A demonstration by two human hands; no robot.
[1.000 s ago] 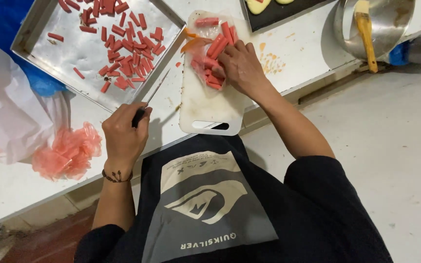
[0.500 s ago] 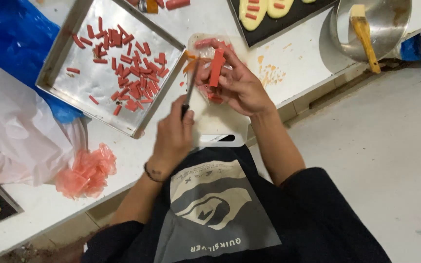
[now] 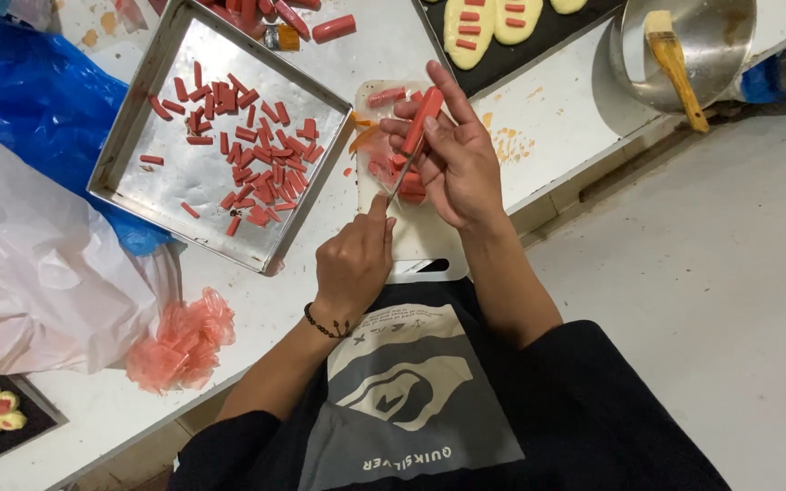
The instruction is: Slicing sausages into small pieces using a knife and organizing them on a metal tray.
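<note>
Dozens of cut pieces (image 3: 247,159) fill my tray (image 3: 129,136); right hand (image 3: 452,159) grips one sausage (image 3: 422,118), left hand (image 3: 352,264) grips knife (image 3: 399,182); more wait.

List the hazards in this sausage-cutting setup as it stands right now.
1. The right hand holds a sausage up in its fingers while the left hand puts the knife to it; a slip could likely nick the fingers.
2. The cutting board reaches the table edge, so it might tip if pressed.
3. Cut pieces piled beneath crowd the board and may roll off.
</note>
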